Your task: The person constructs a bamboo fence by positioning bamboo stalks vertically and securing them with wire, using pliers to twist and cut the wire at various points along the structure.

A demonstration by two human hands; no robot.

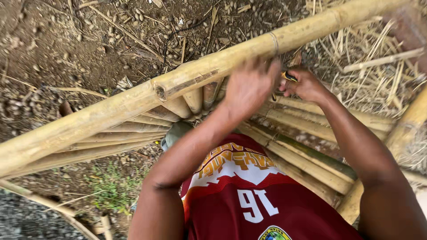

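Gripping: right hand closed on a small yellow-and-black tool, mostly hidden.
Left hand: blurred, fingers curled against the bamboo pole; grip unclear.
Pole axis: lower left to upper right, ends cut off.
Beneath: bamboo slats.

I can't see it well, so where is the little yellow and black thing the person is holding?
In the head view it sits right of centre, pinched in the right hand, just under the long bamboo pole and beside the left hand.
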